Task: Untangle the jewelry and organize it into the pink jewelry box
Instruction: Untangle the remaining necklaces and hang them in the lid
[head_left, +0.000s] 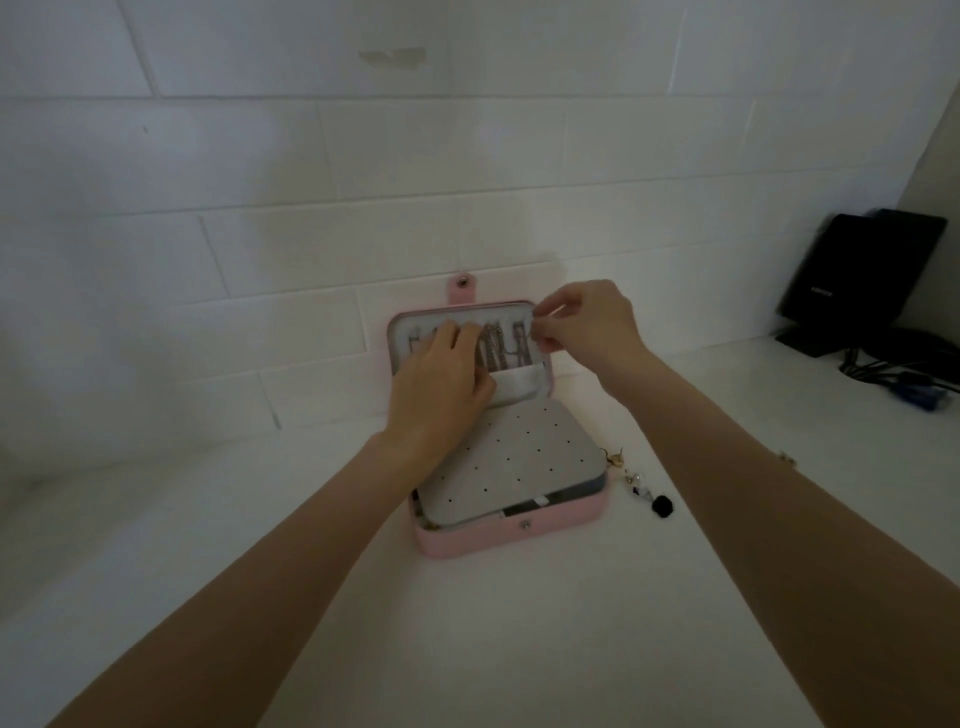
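Box (511, 535) stands open on the white counter (571, 649), pink, its lid (400, 332) propped back against the tiled wall (311, 208) so that the lid's lining faces the person; several chains (493, 345) hang in a row there, their lower ends tucked into a white pocket (519, 387). Left hand (441, 384) lies over the left part of the lid, fingers bent and pressing on the chains (whether it pinches one cannot be told), most likely to steady the row and the lid. Right hand (587, 327) is raised at the lid's upper right corner, thumb and fingertips pinched together on a thin chain (532, 338) beside the last one in the row; by my judgement it is being hung in place. Base holds a grey panel (514, 462) dotted with small holes, lying slightly askew, none filled; dark items show beneath its front edge, too dim to name. Loose pieces (636, 480) wait on the counter just right of the box; dark device (862, 275) and cables (904, 379) stand well apart.
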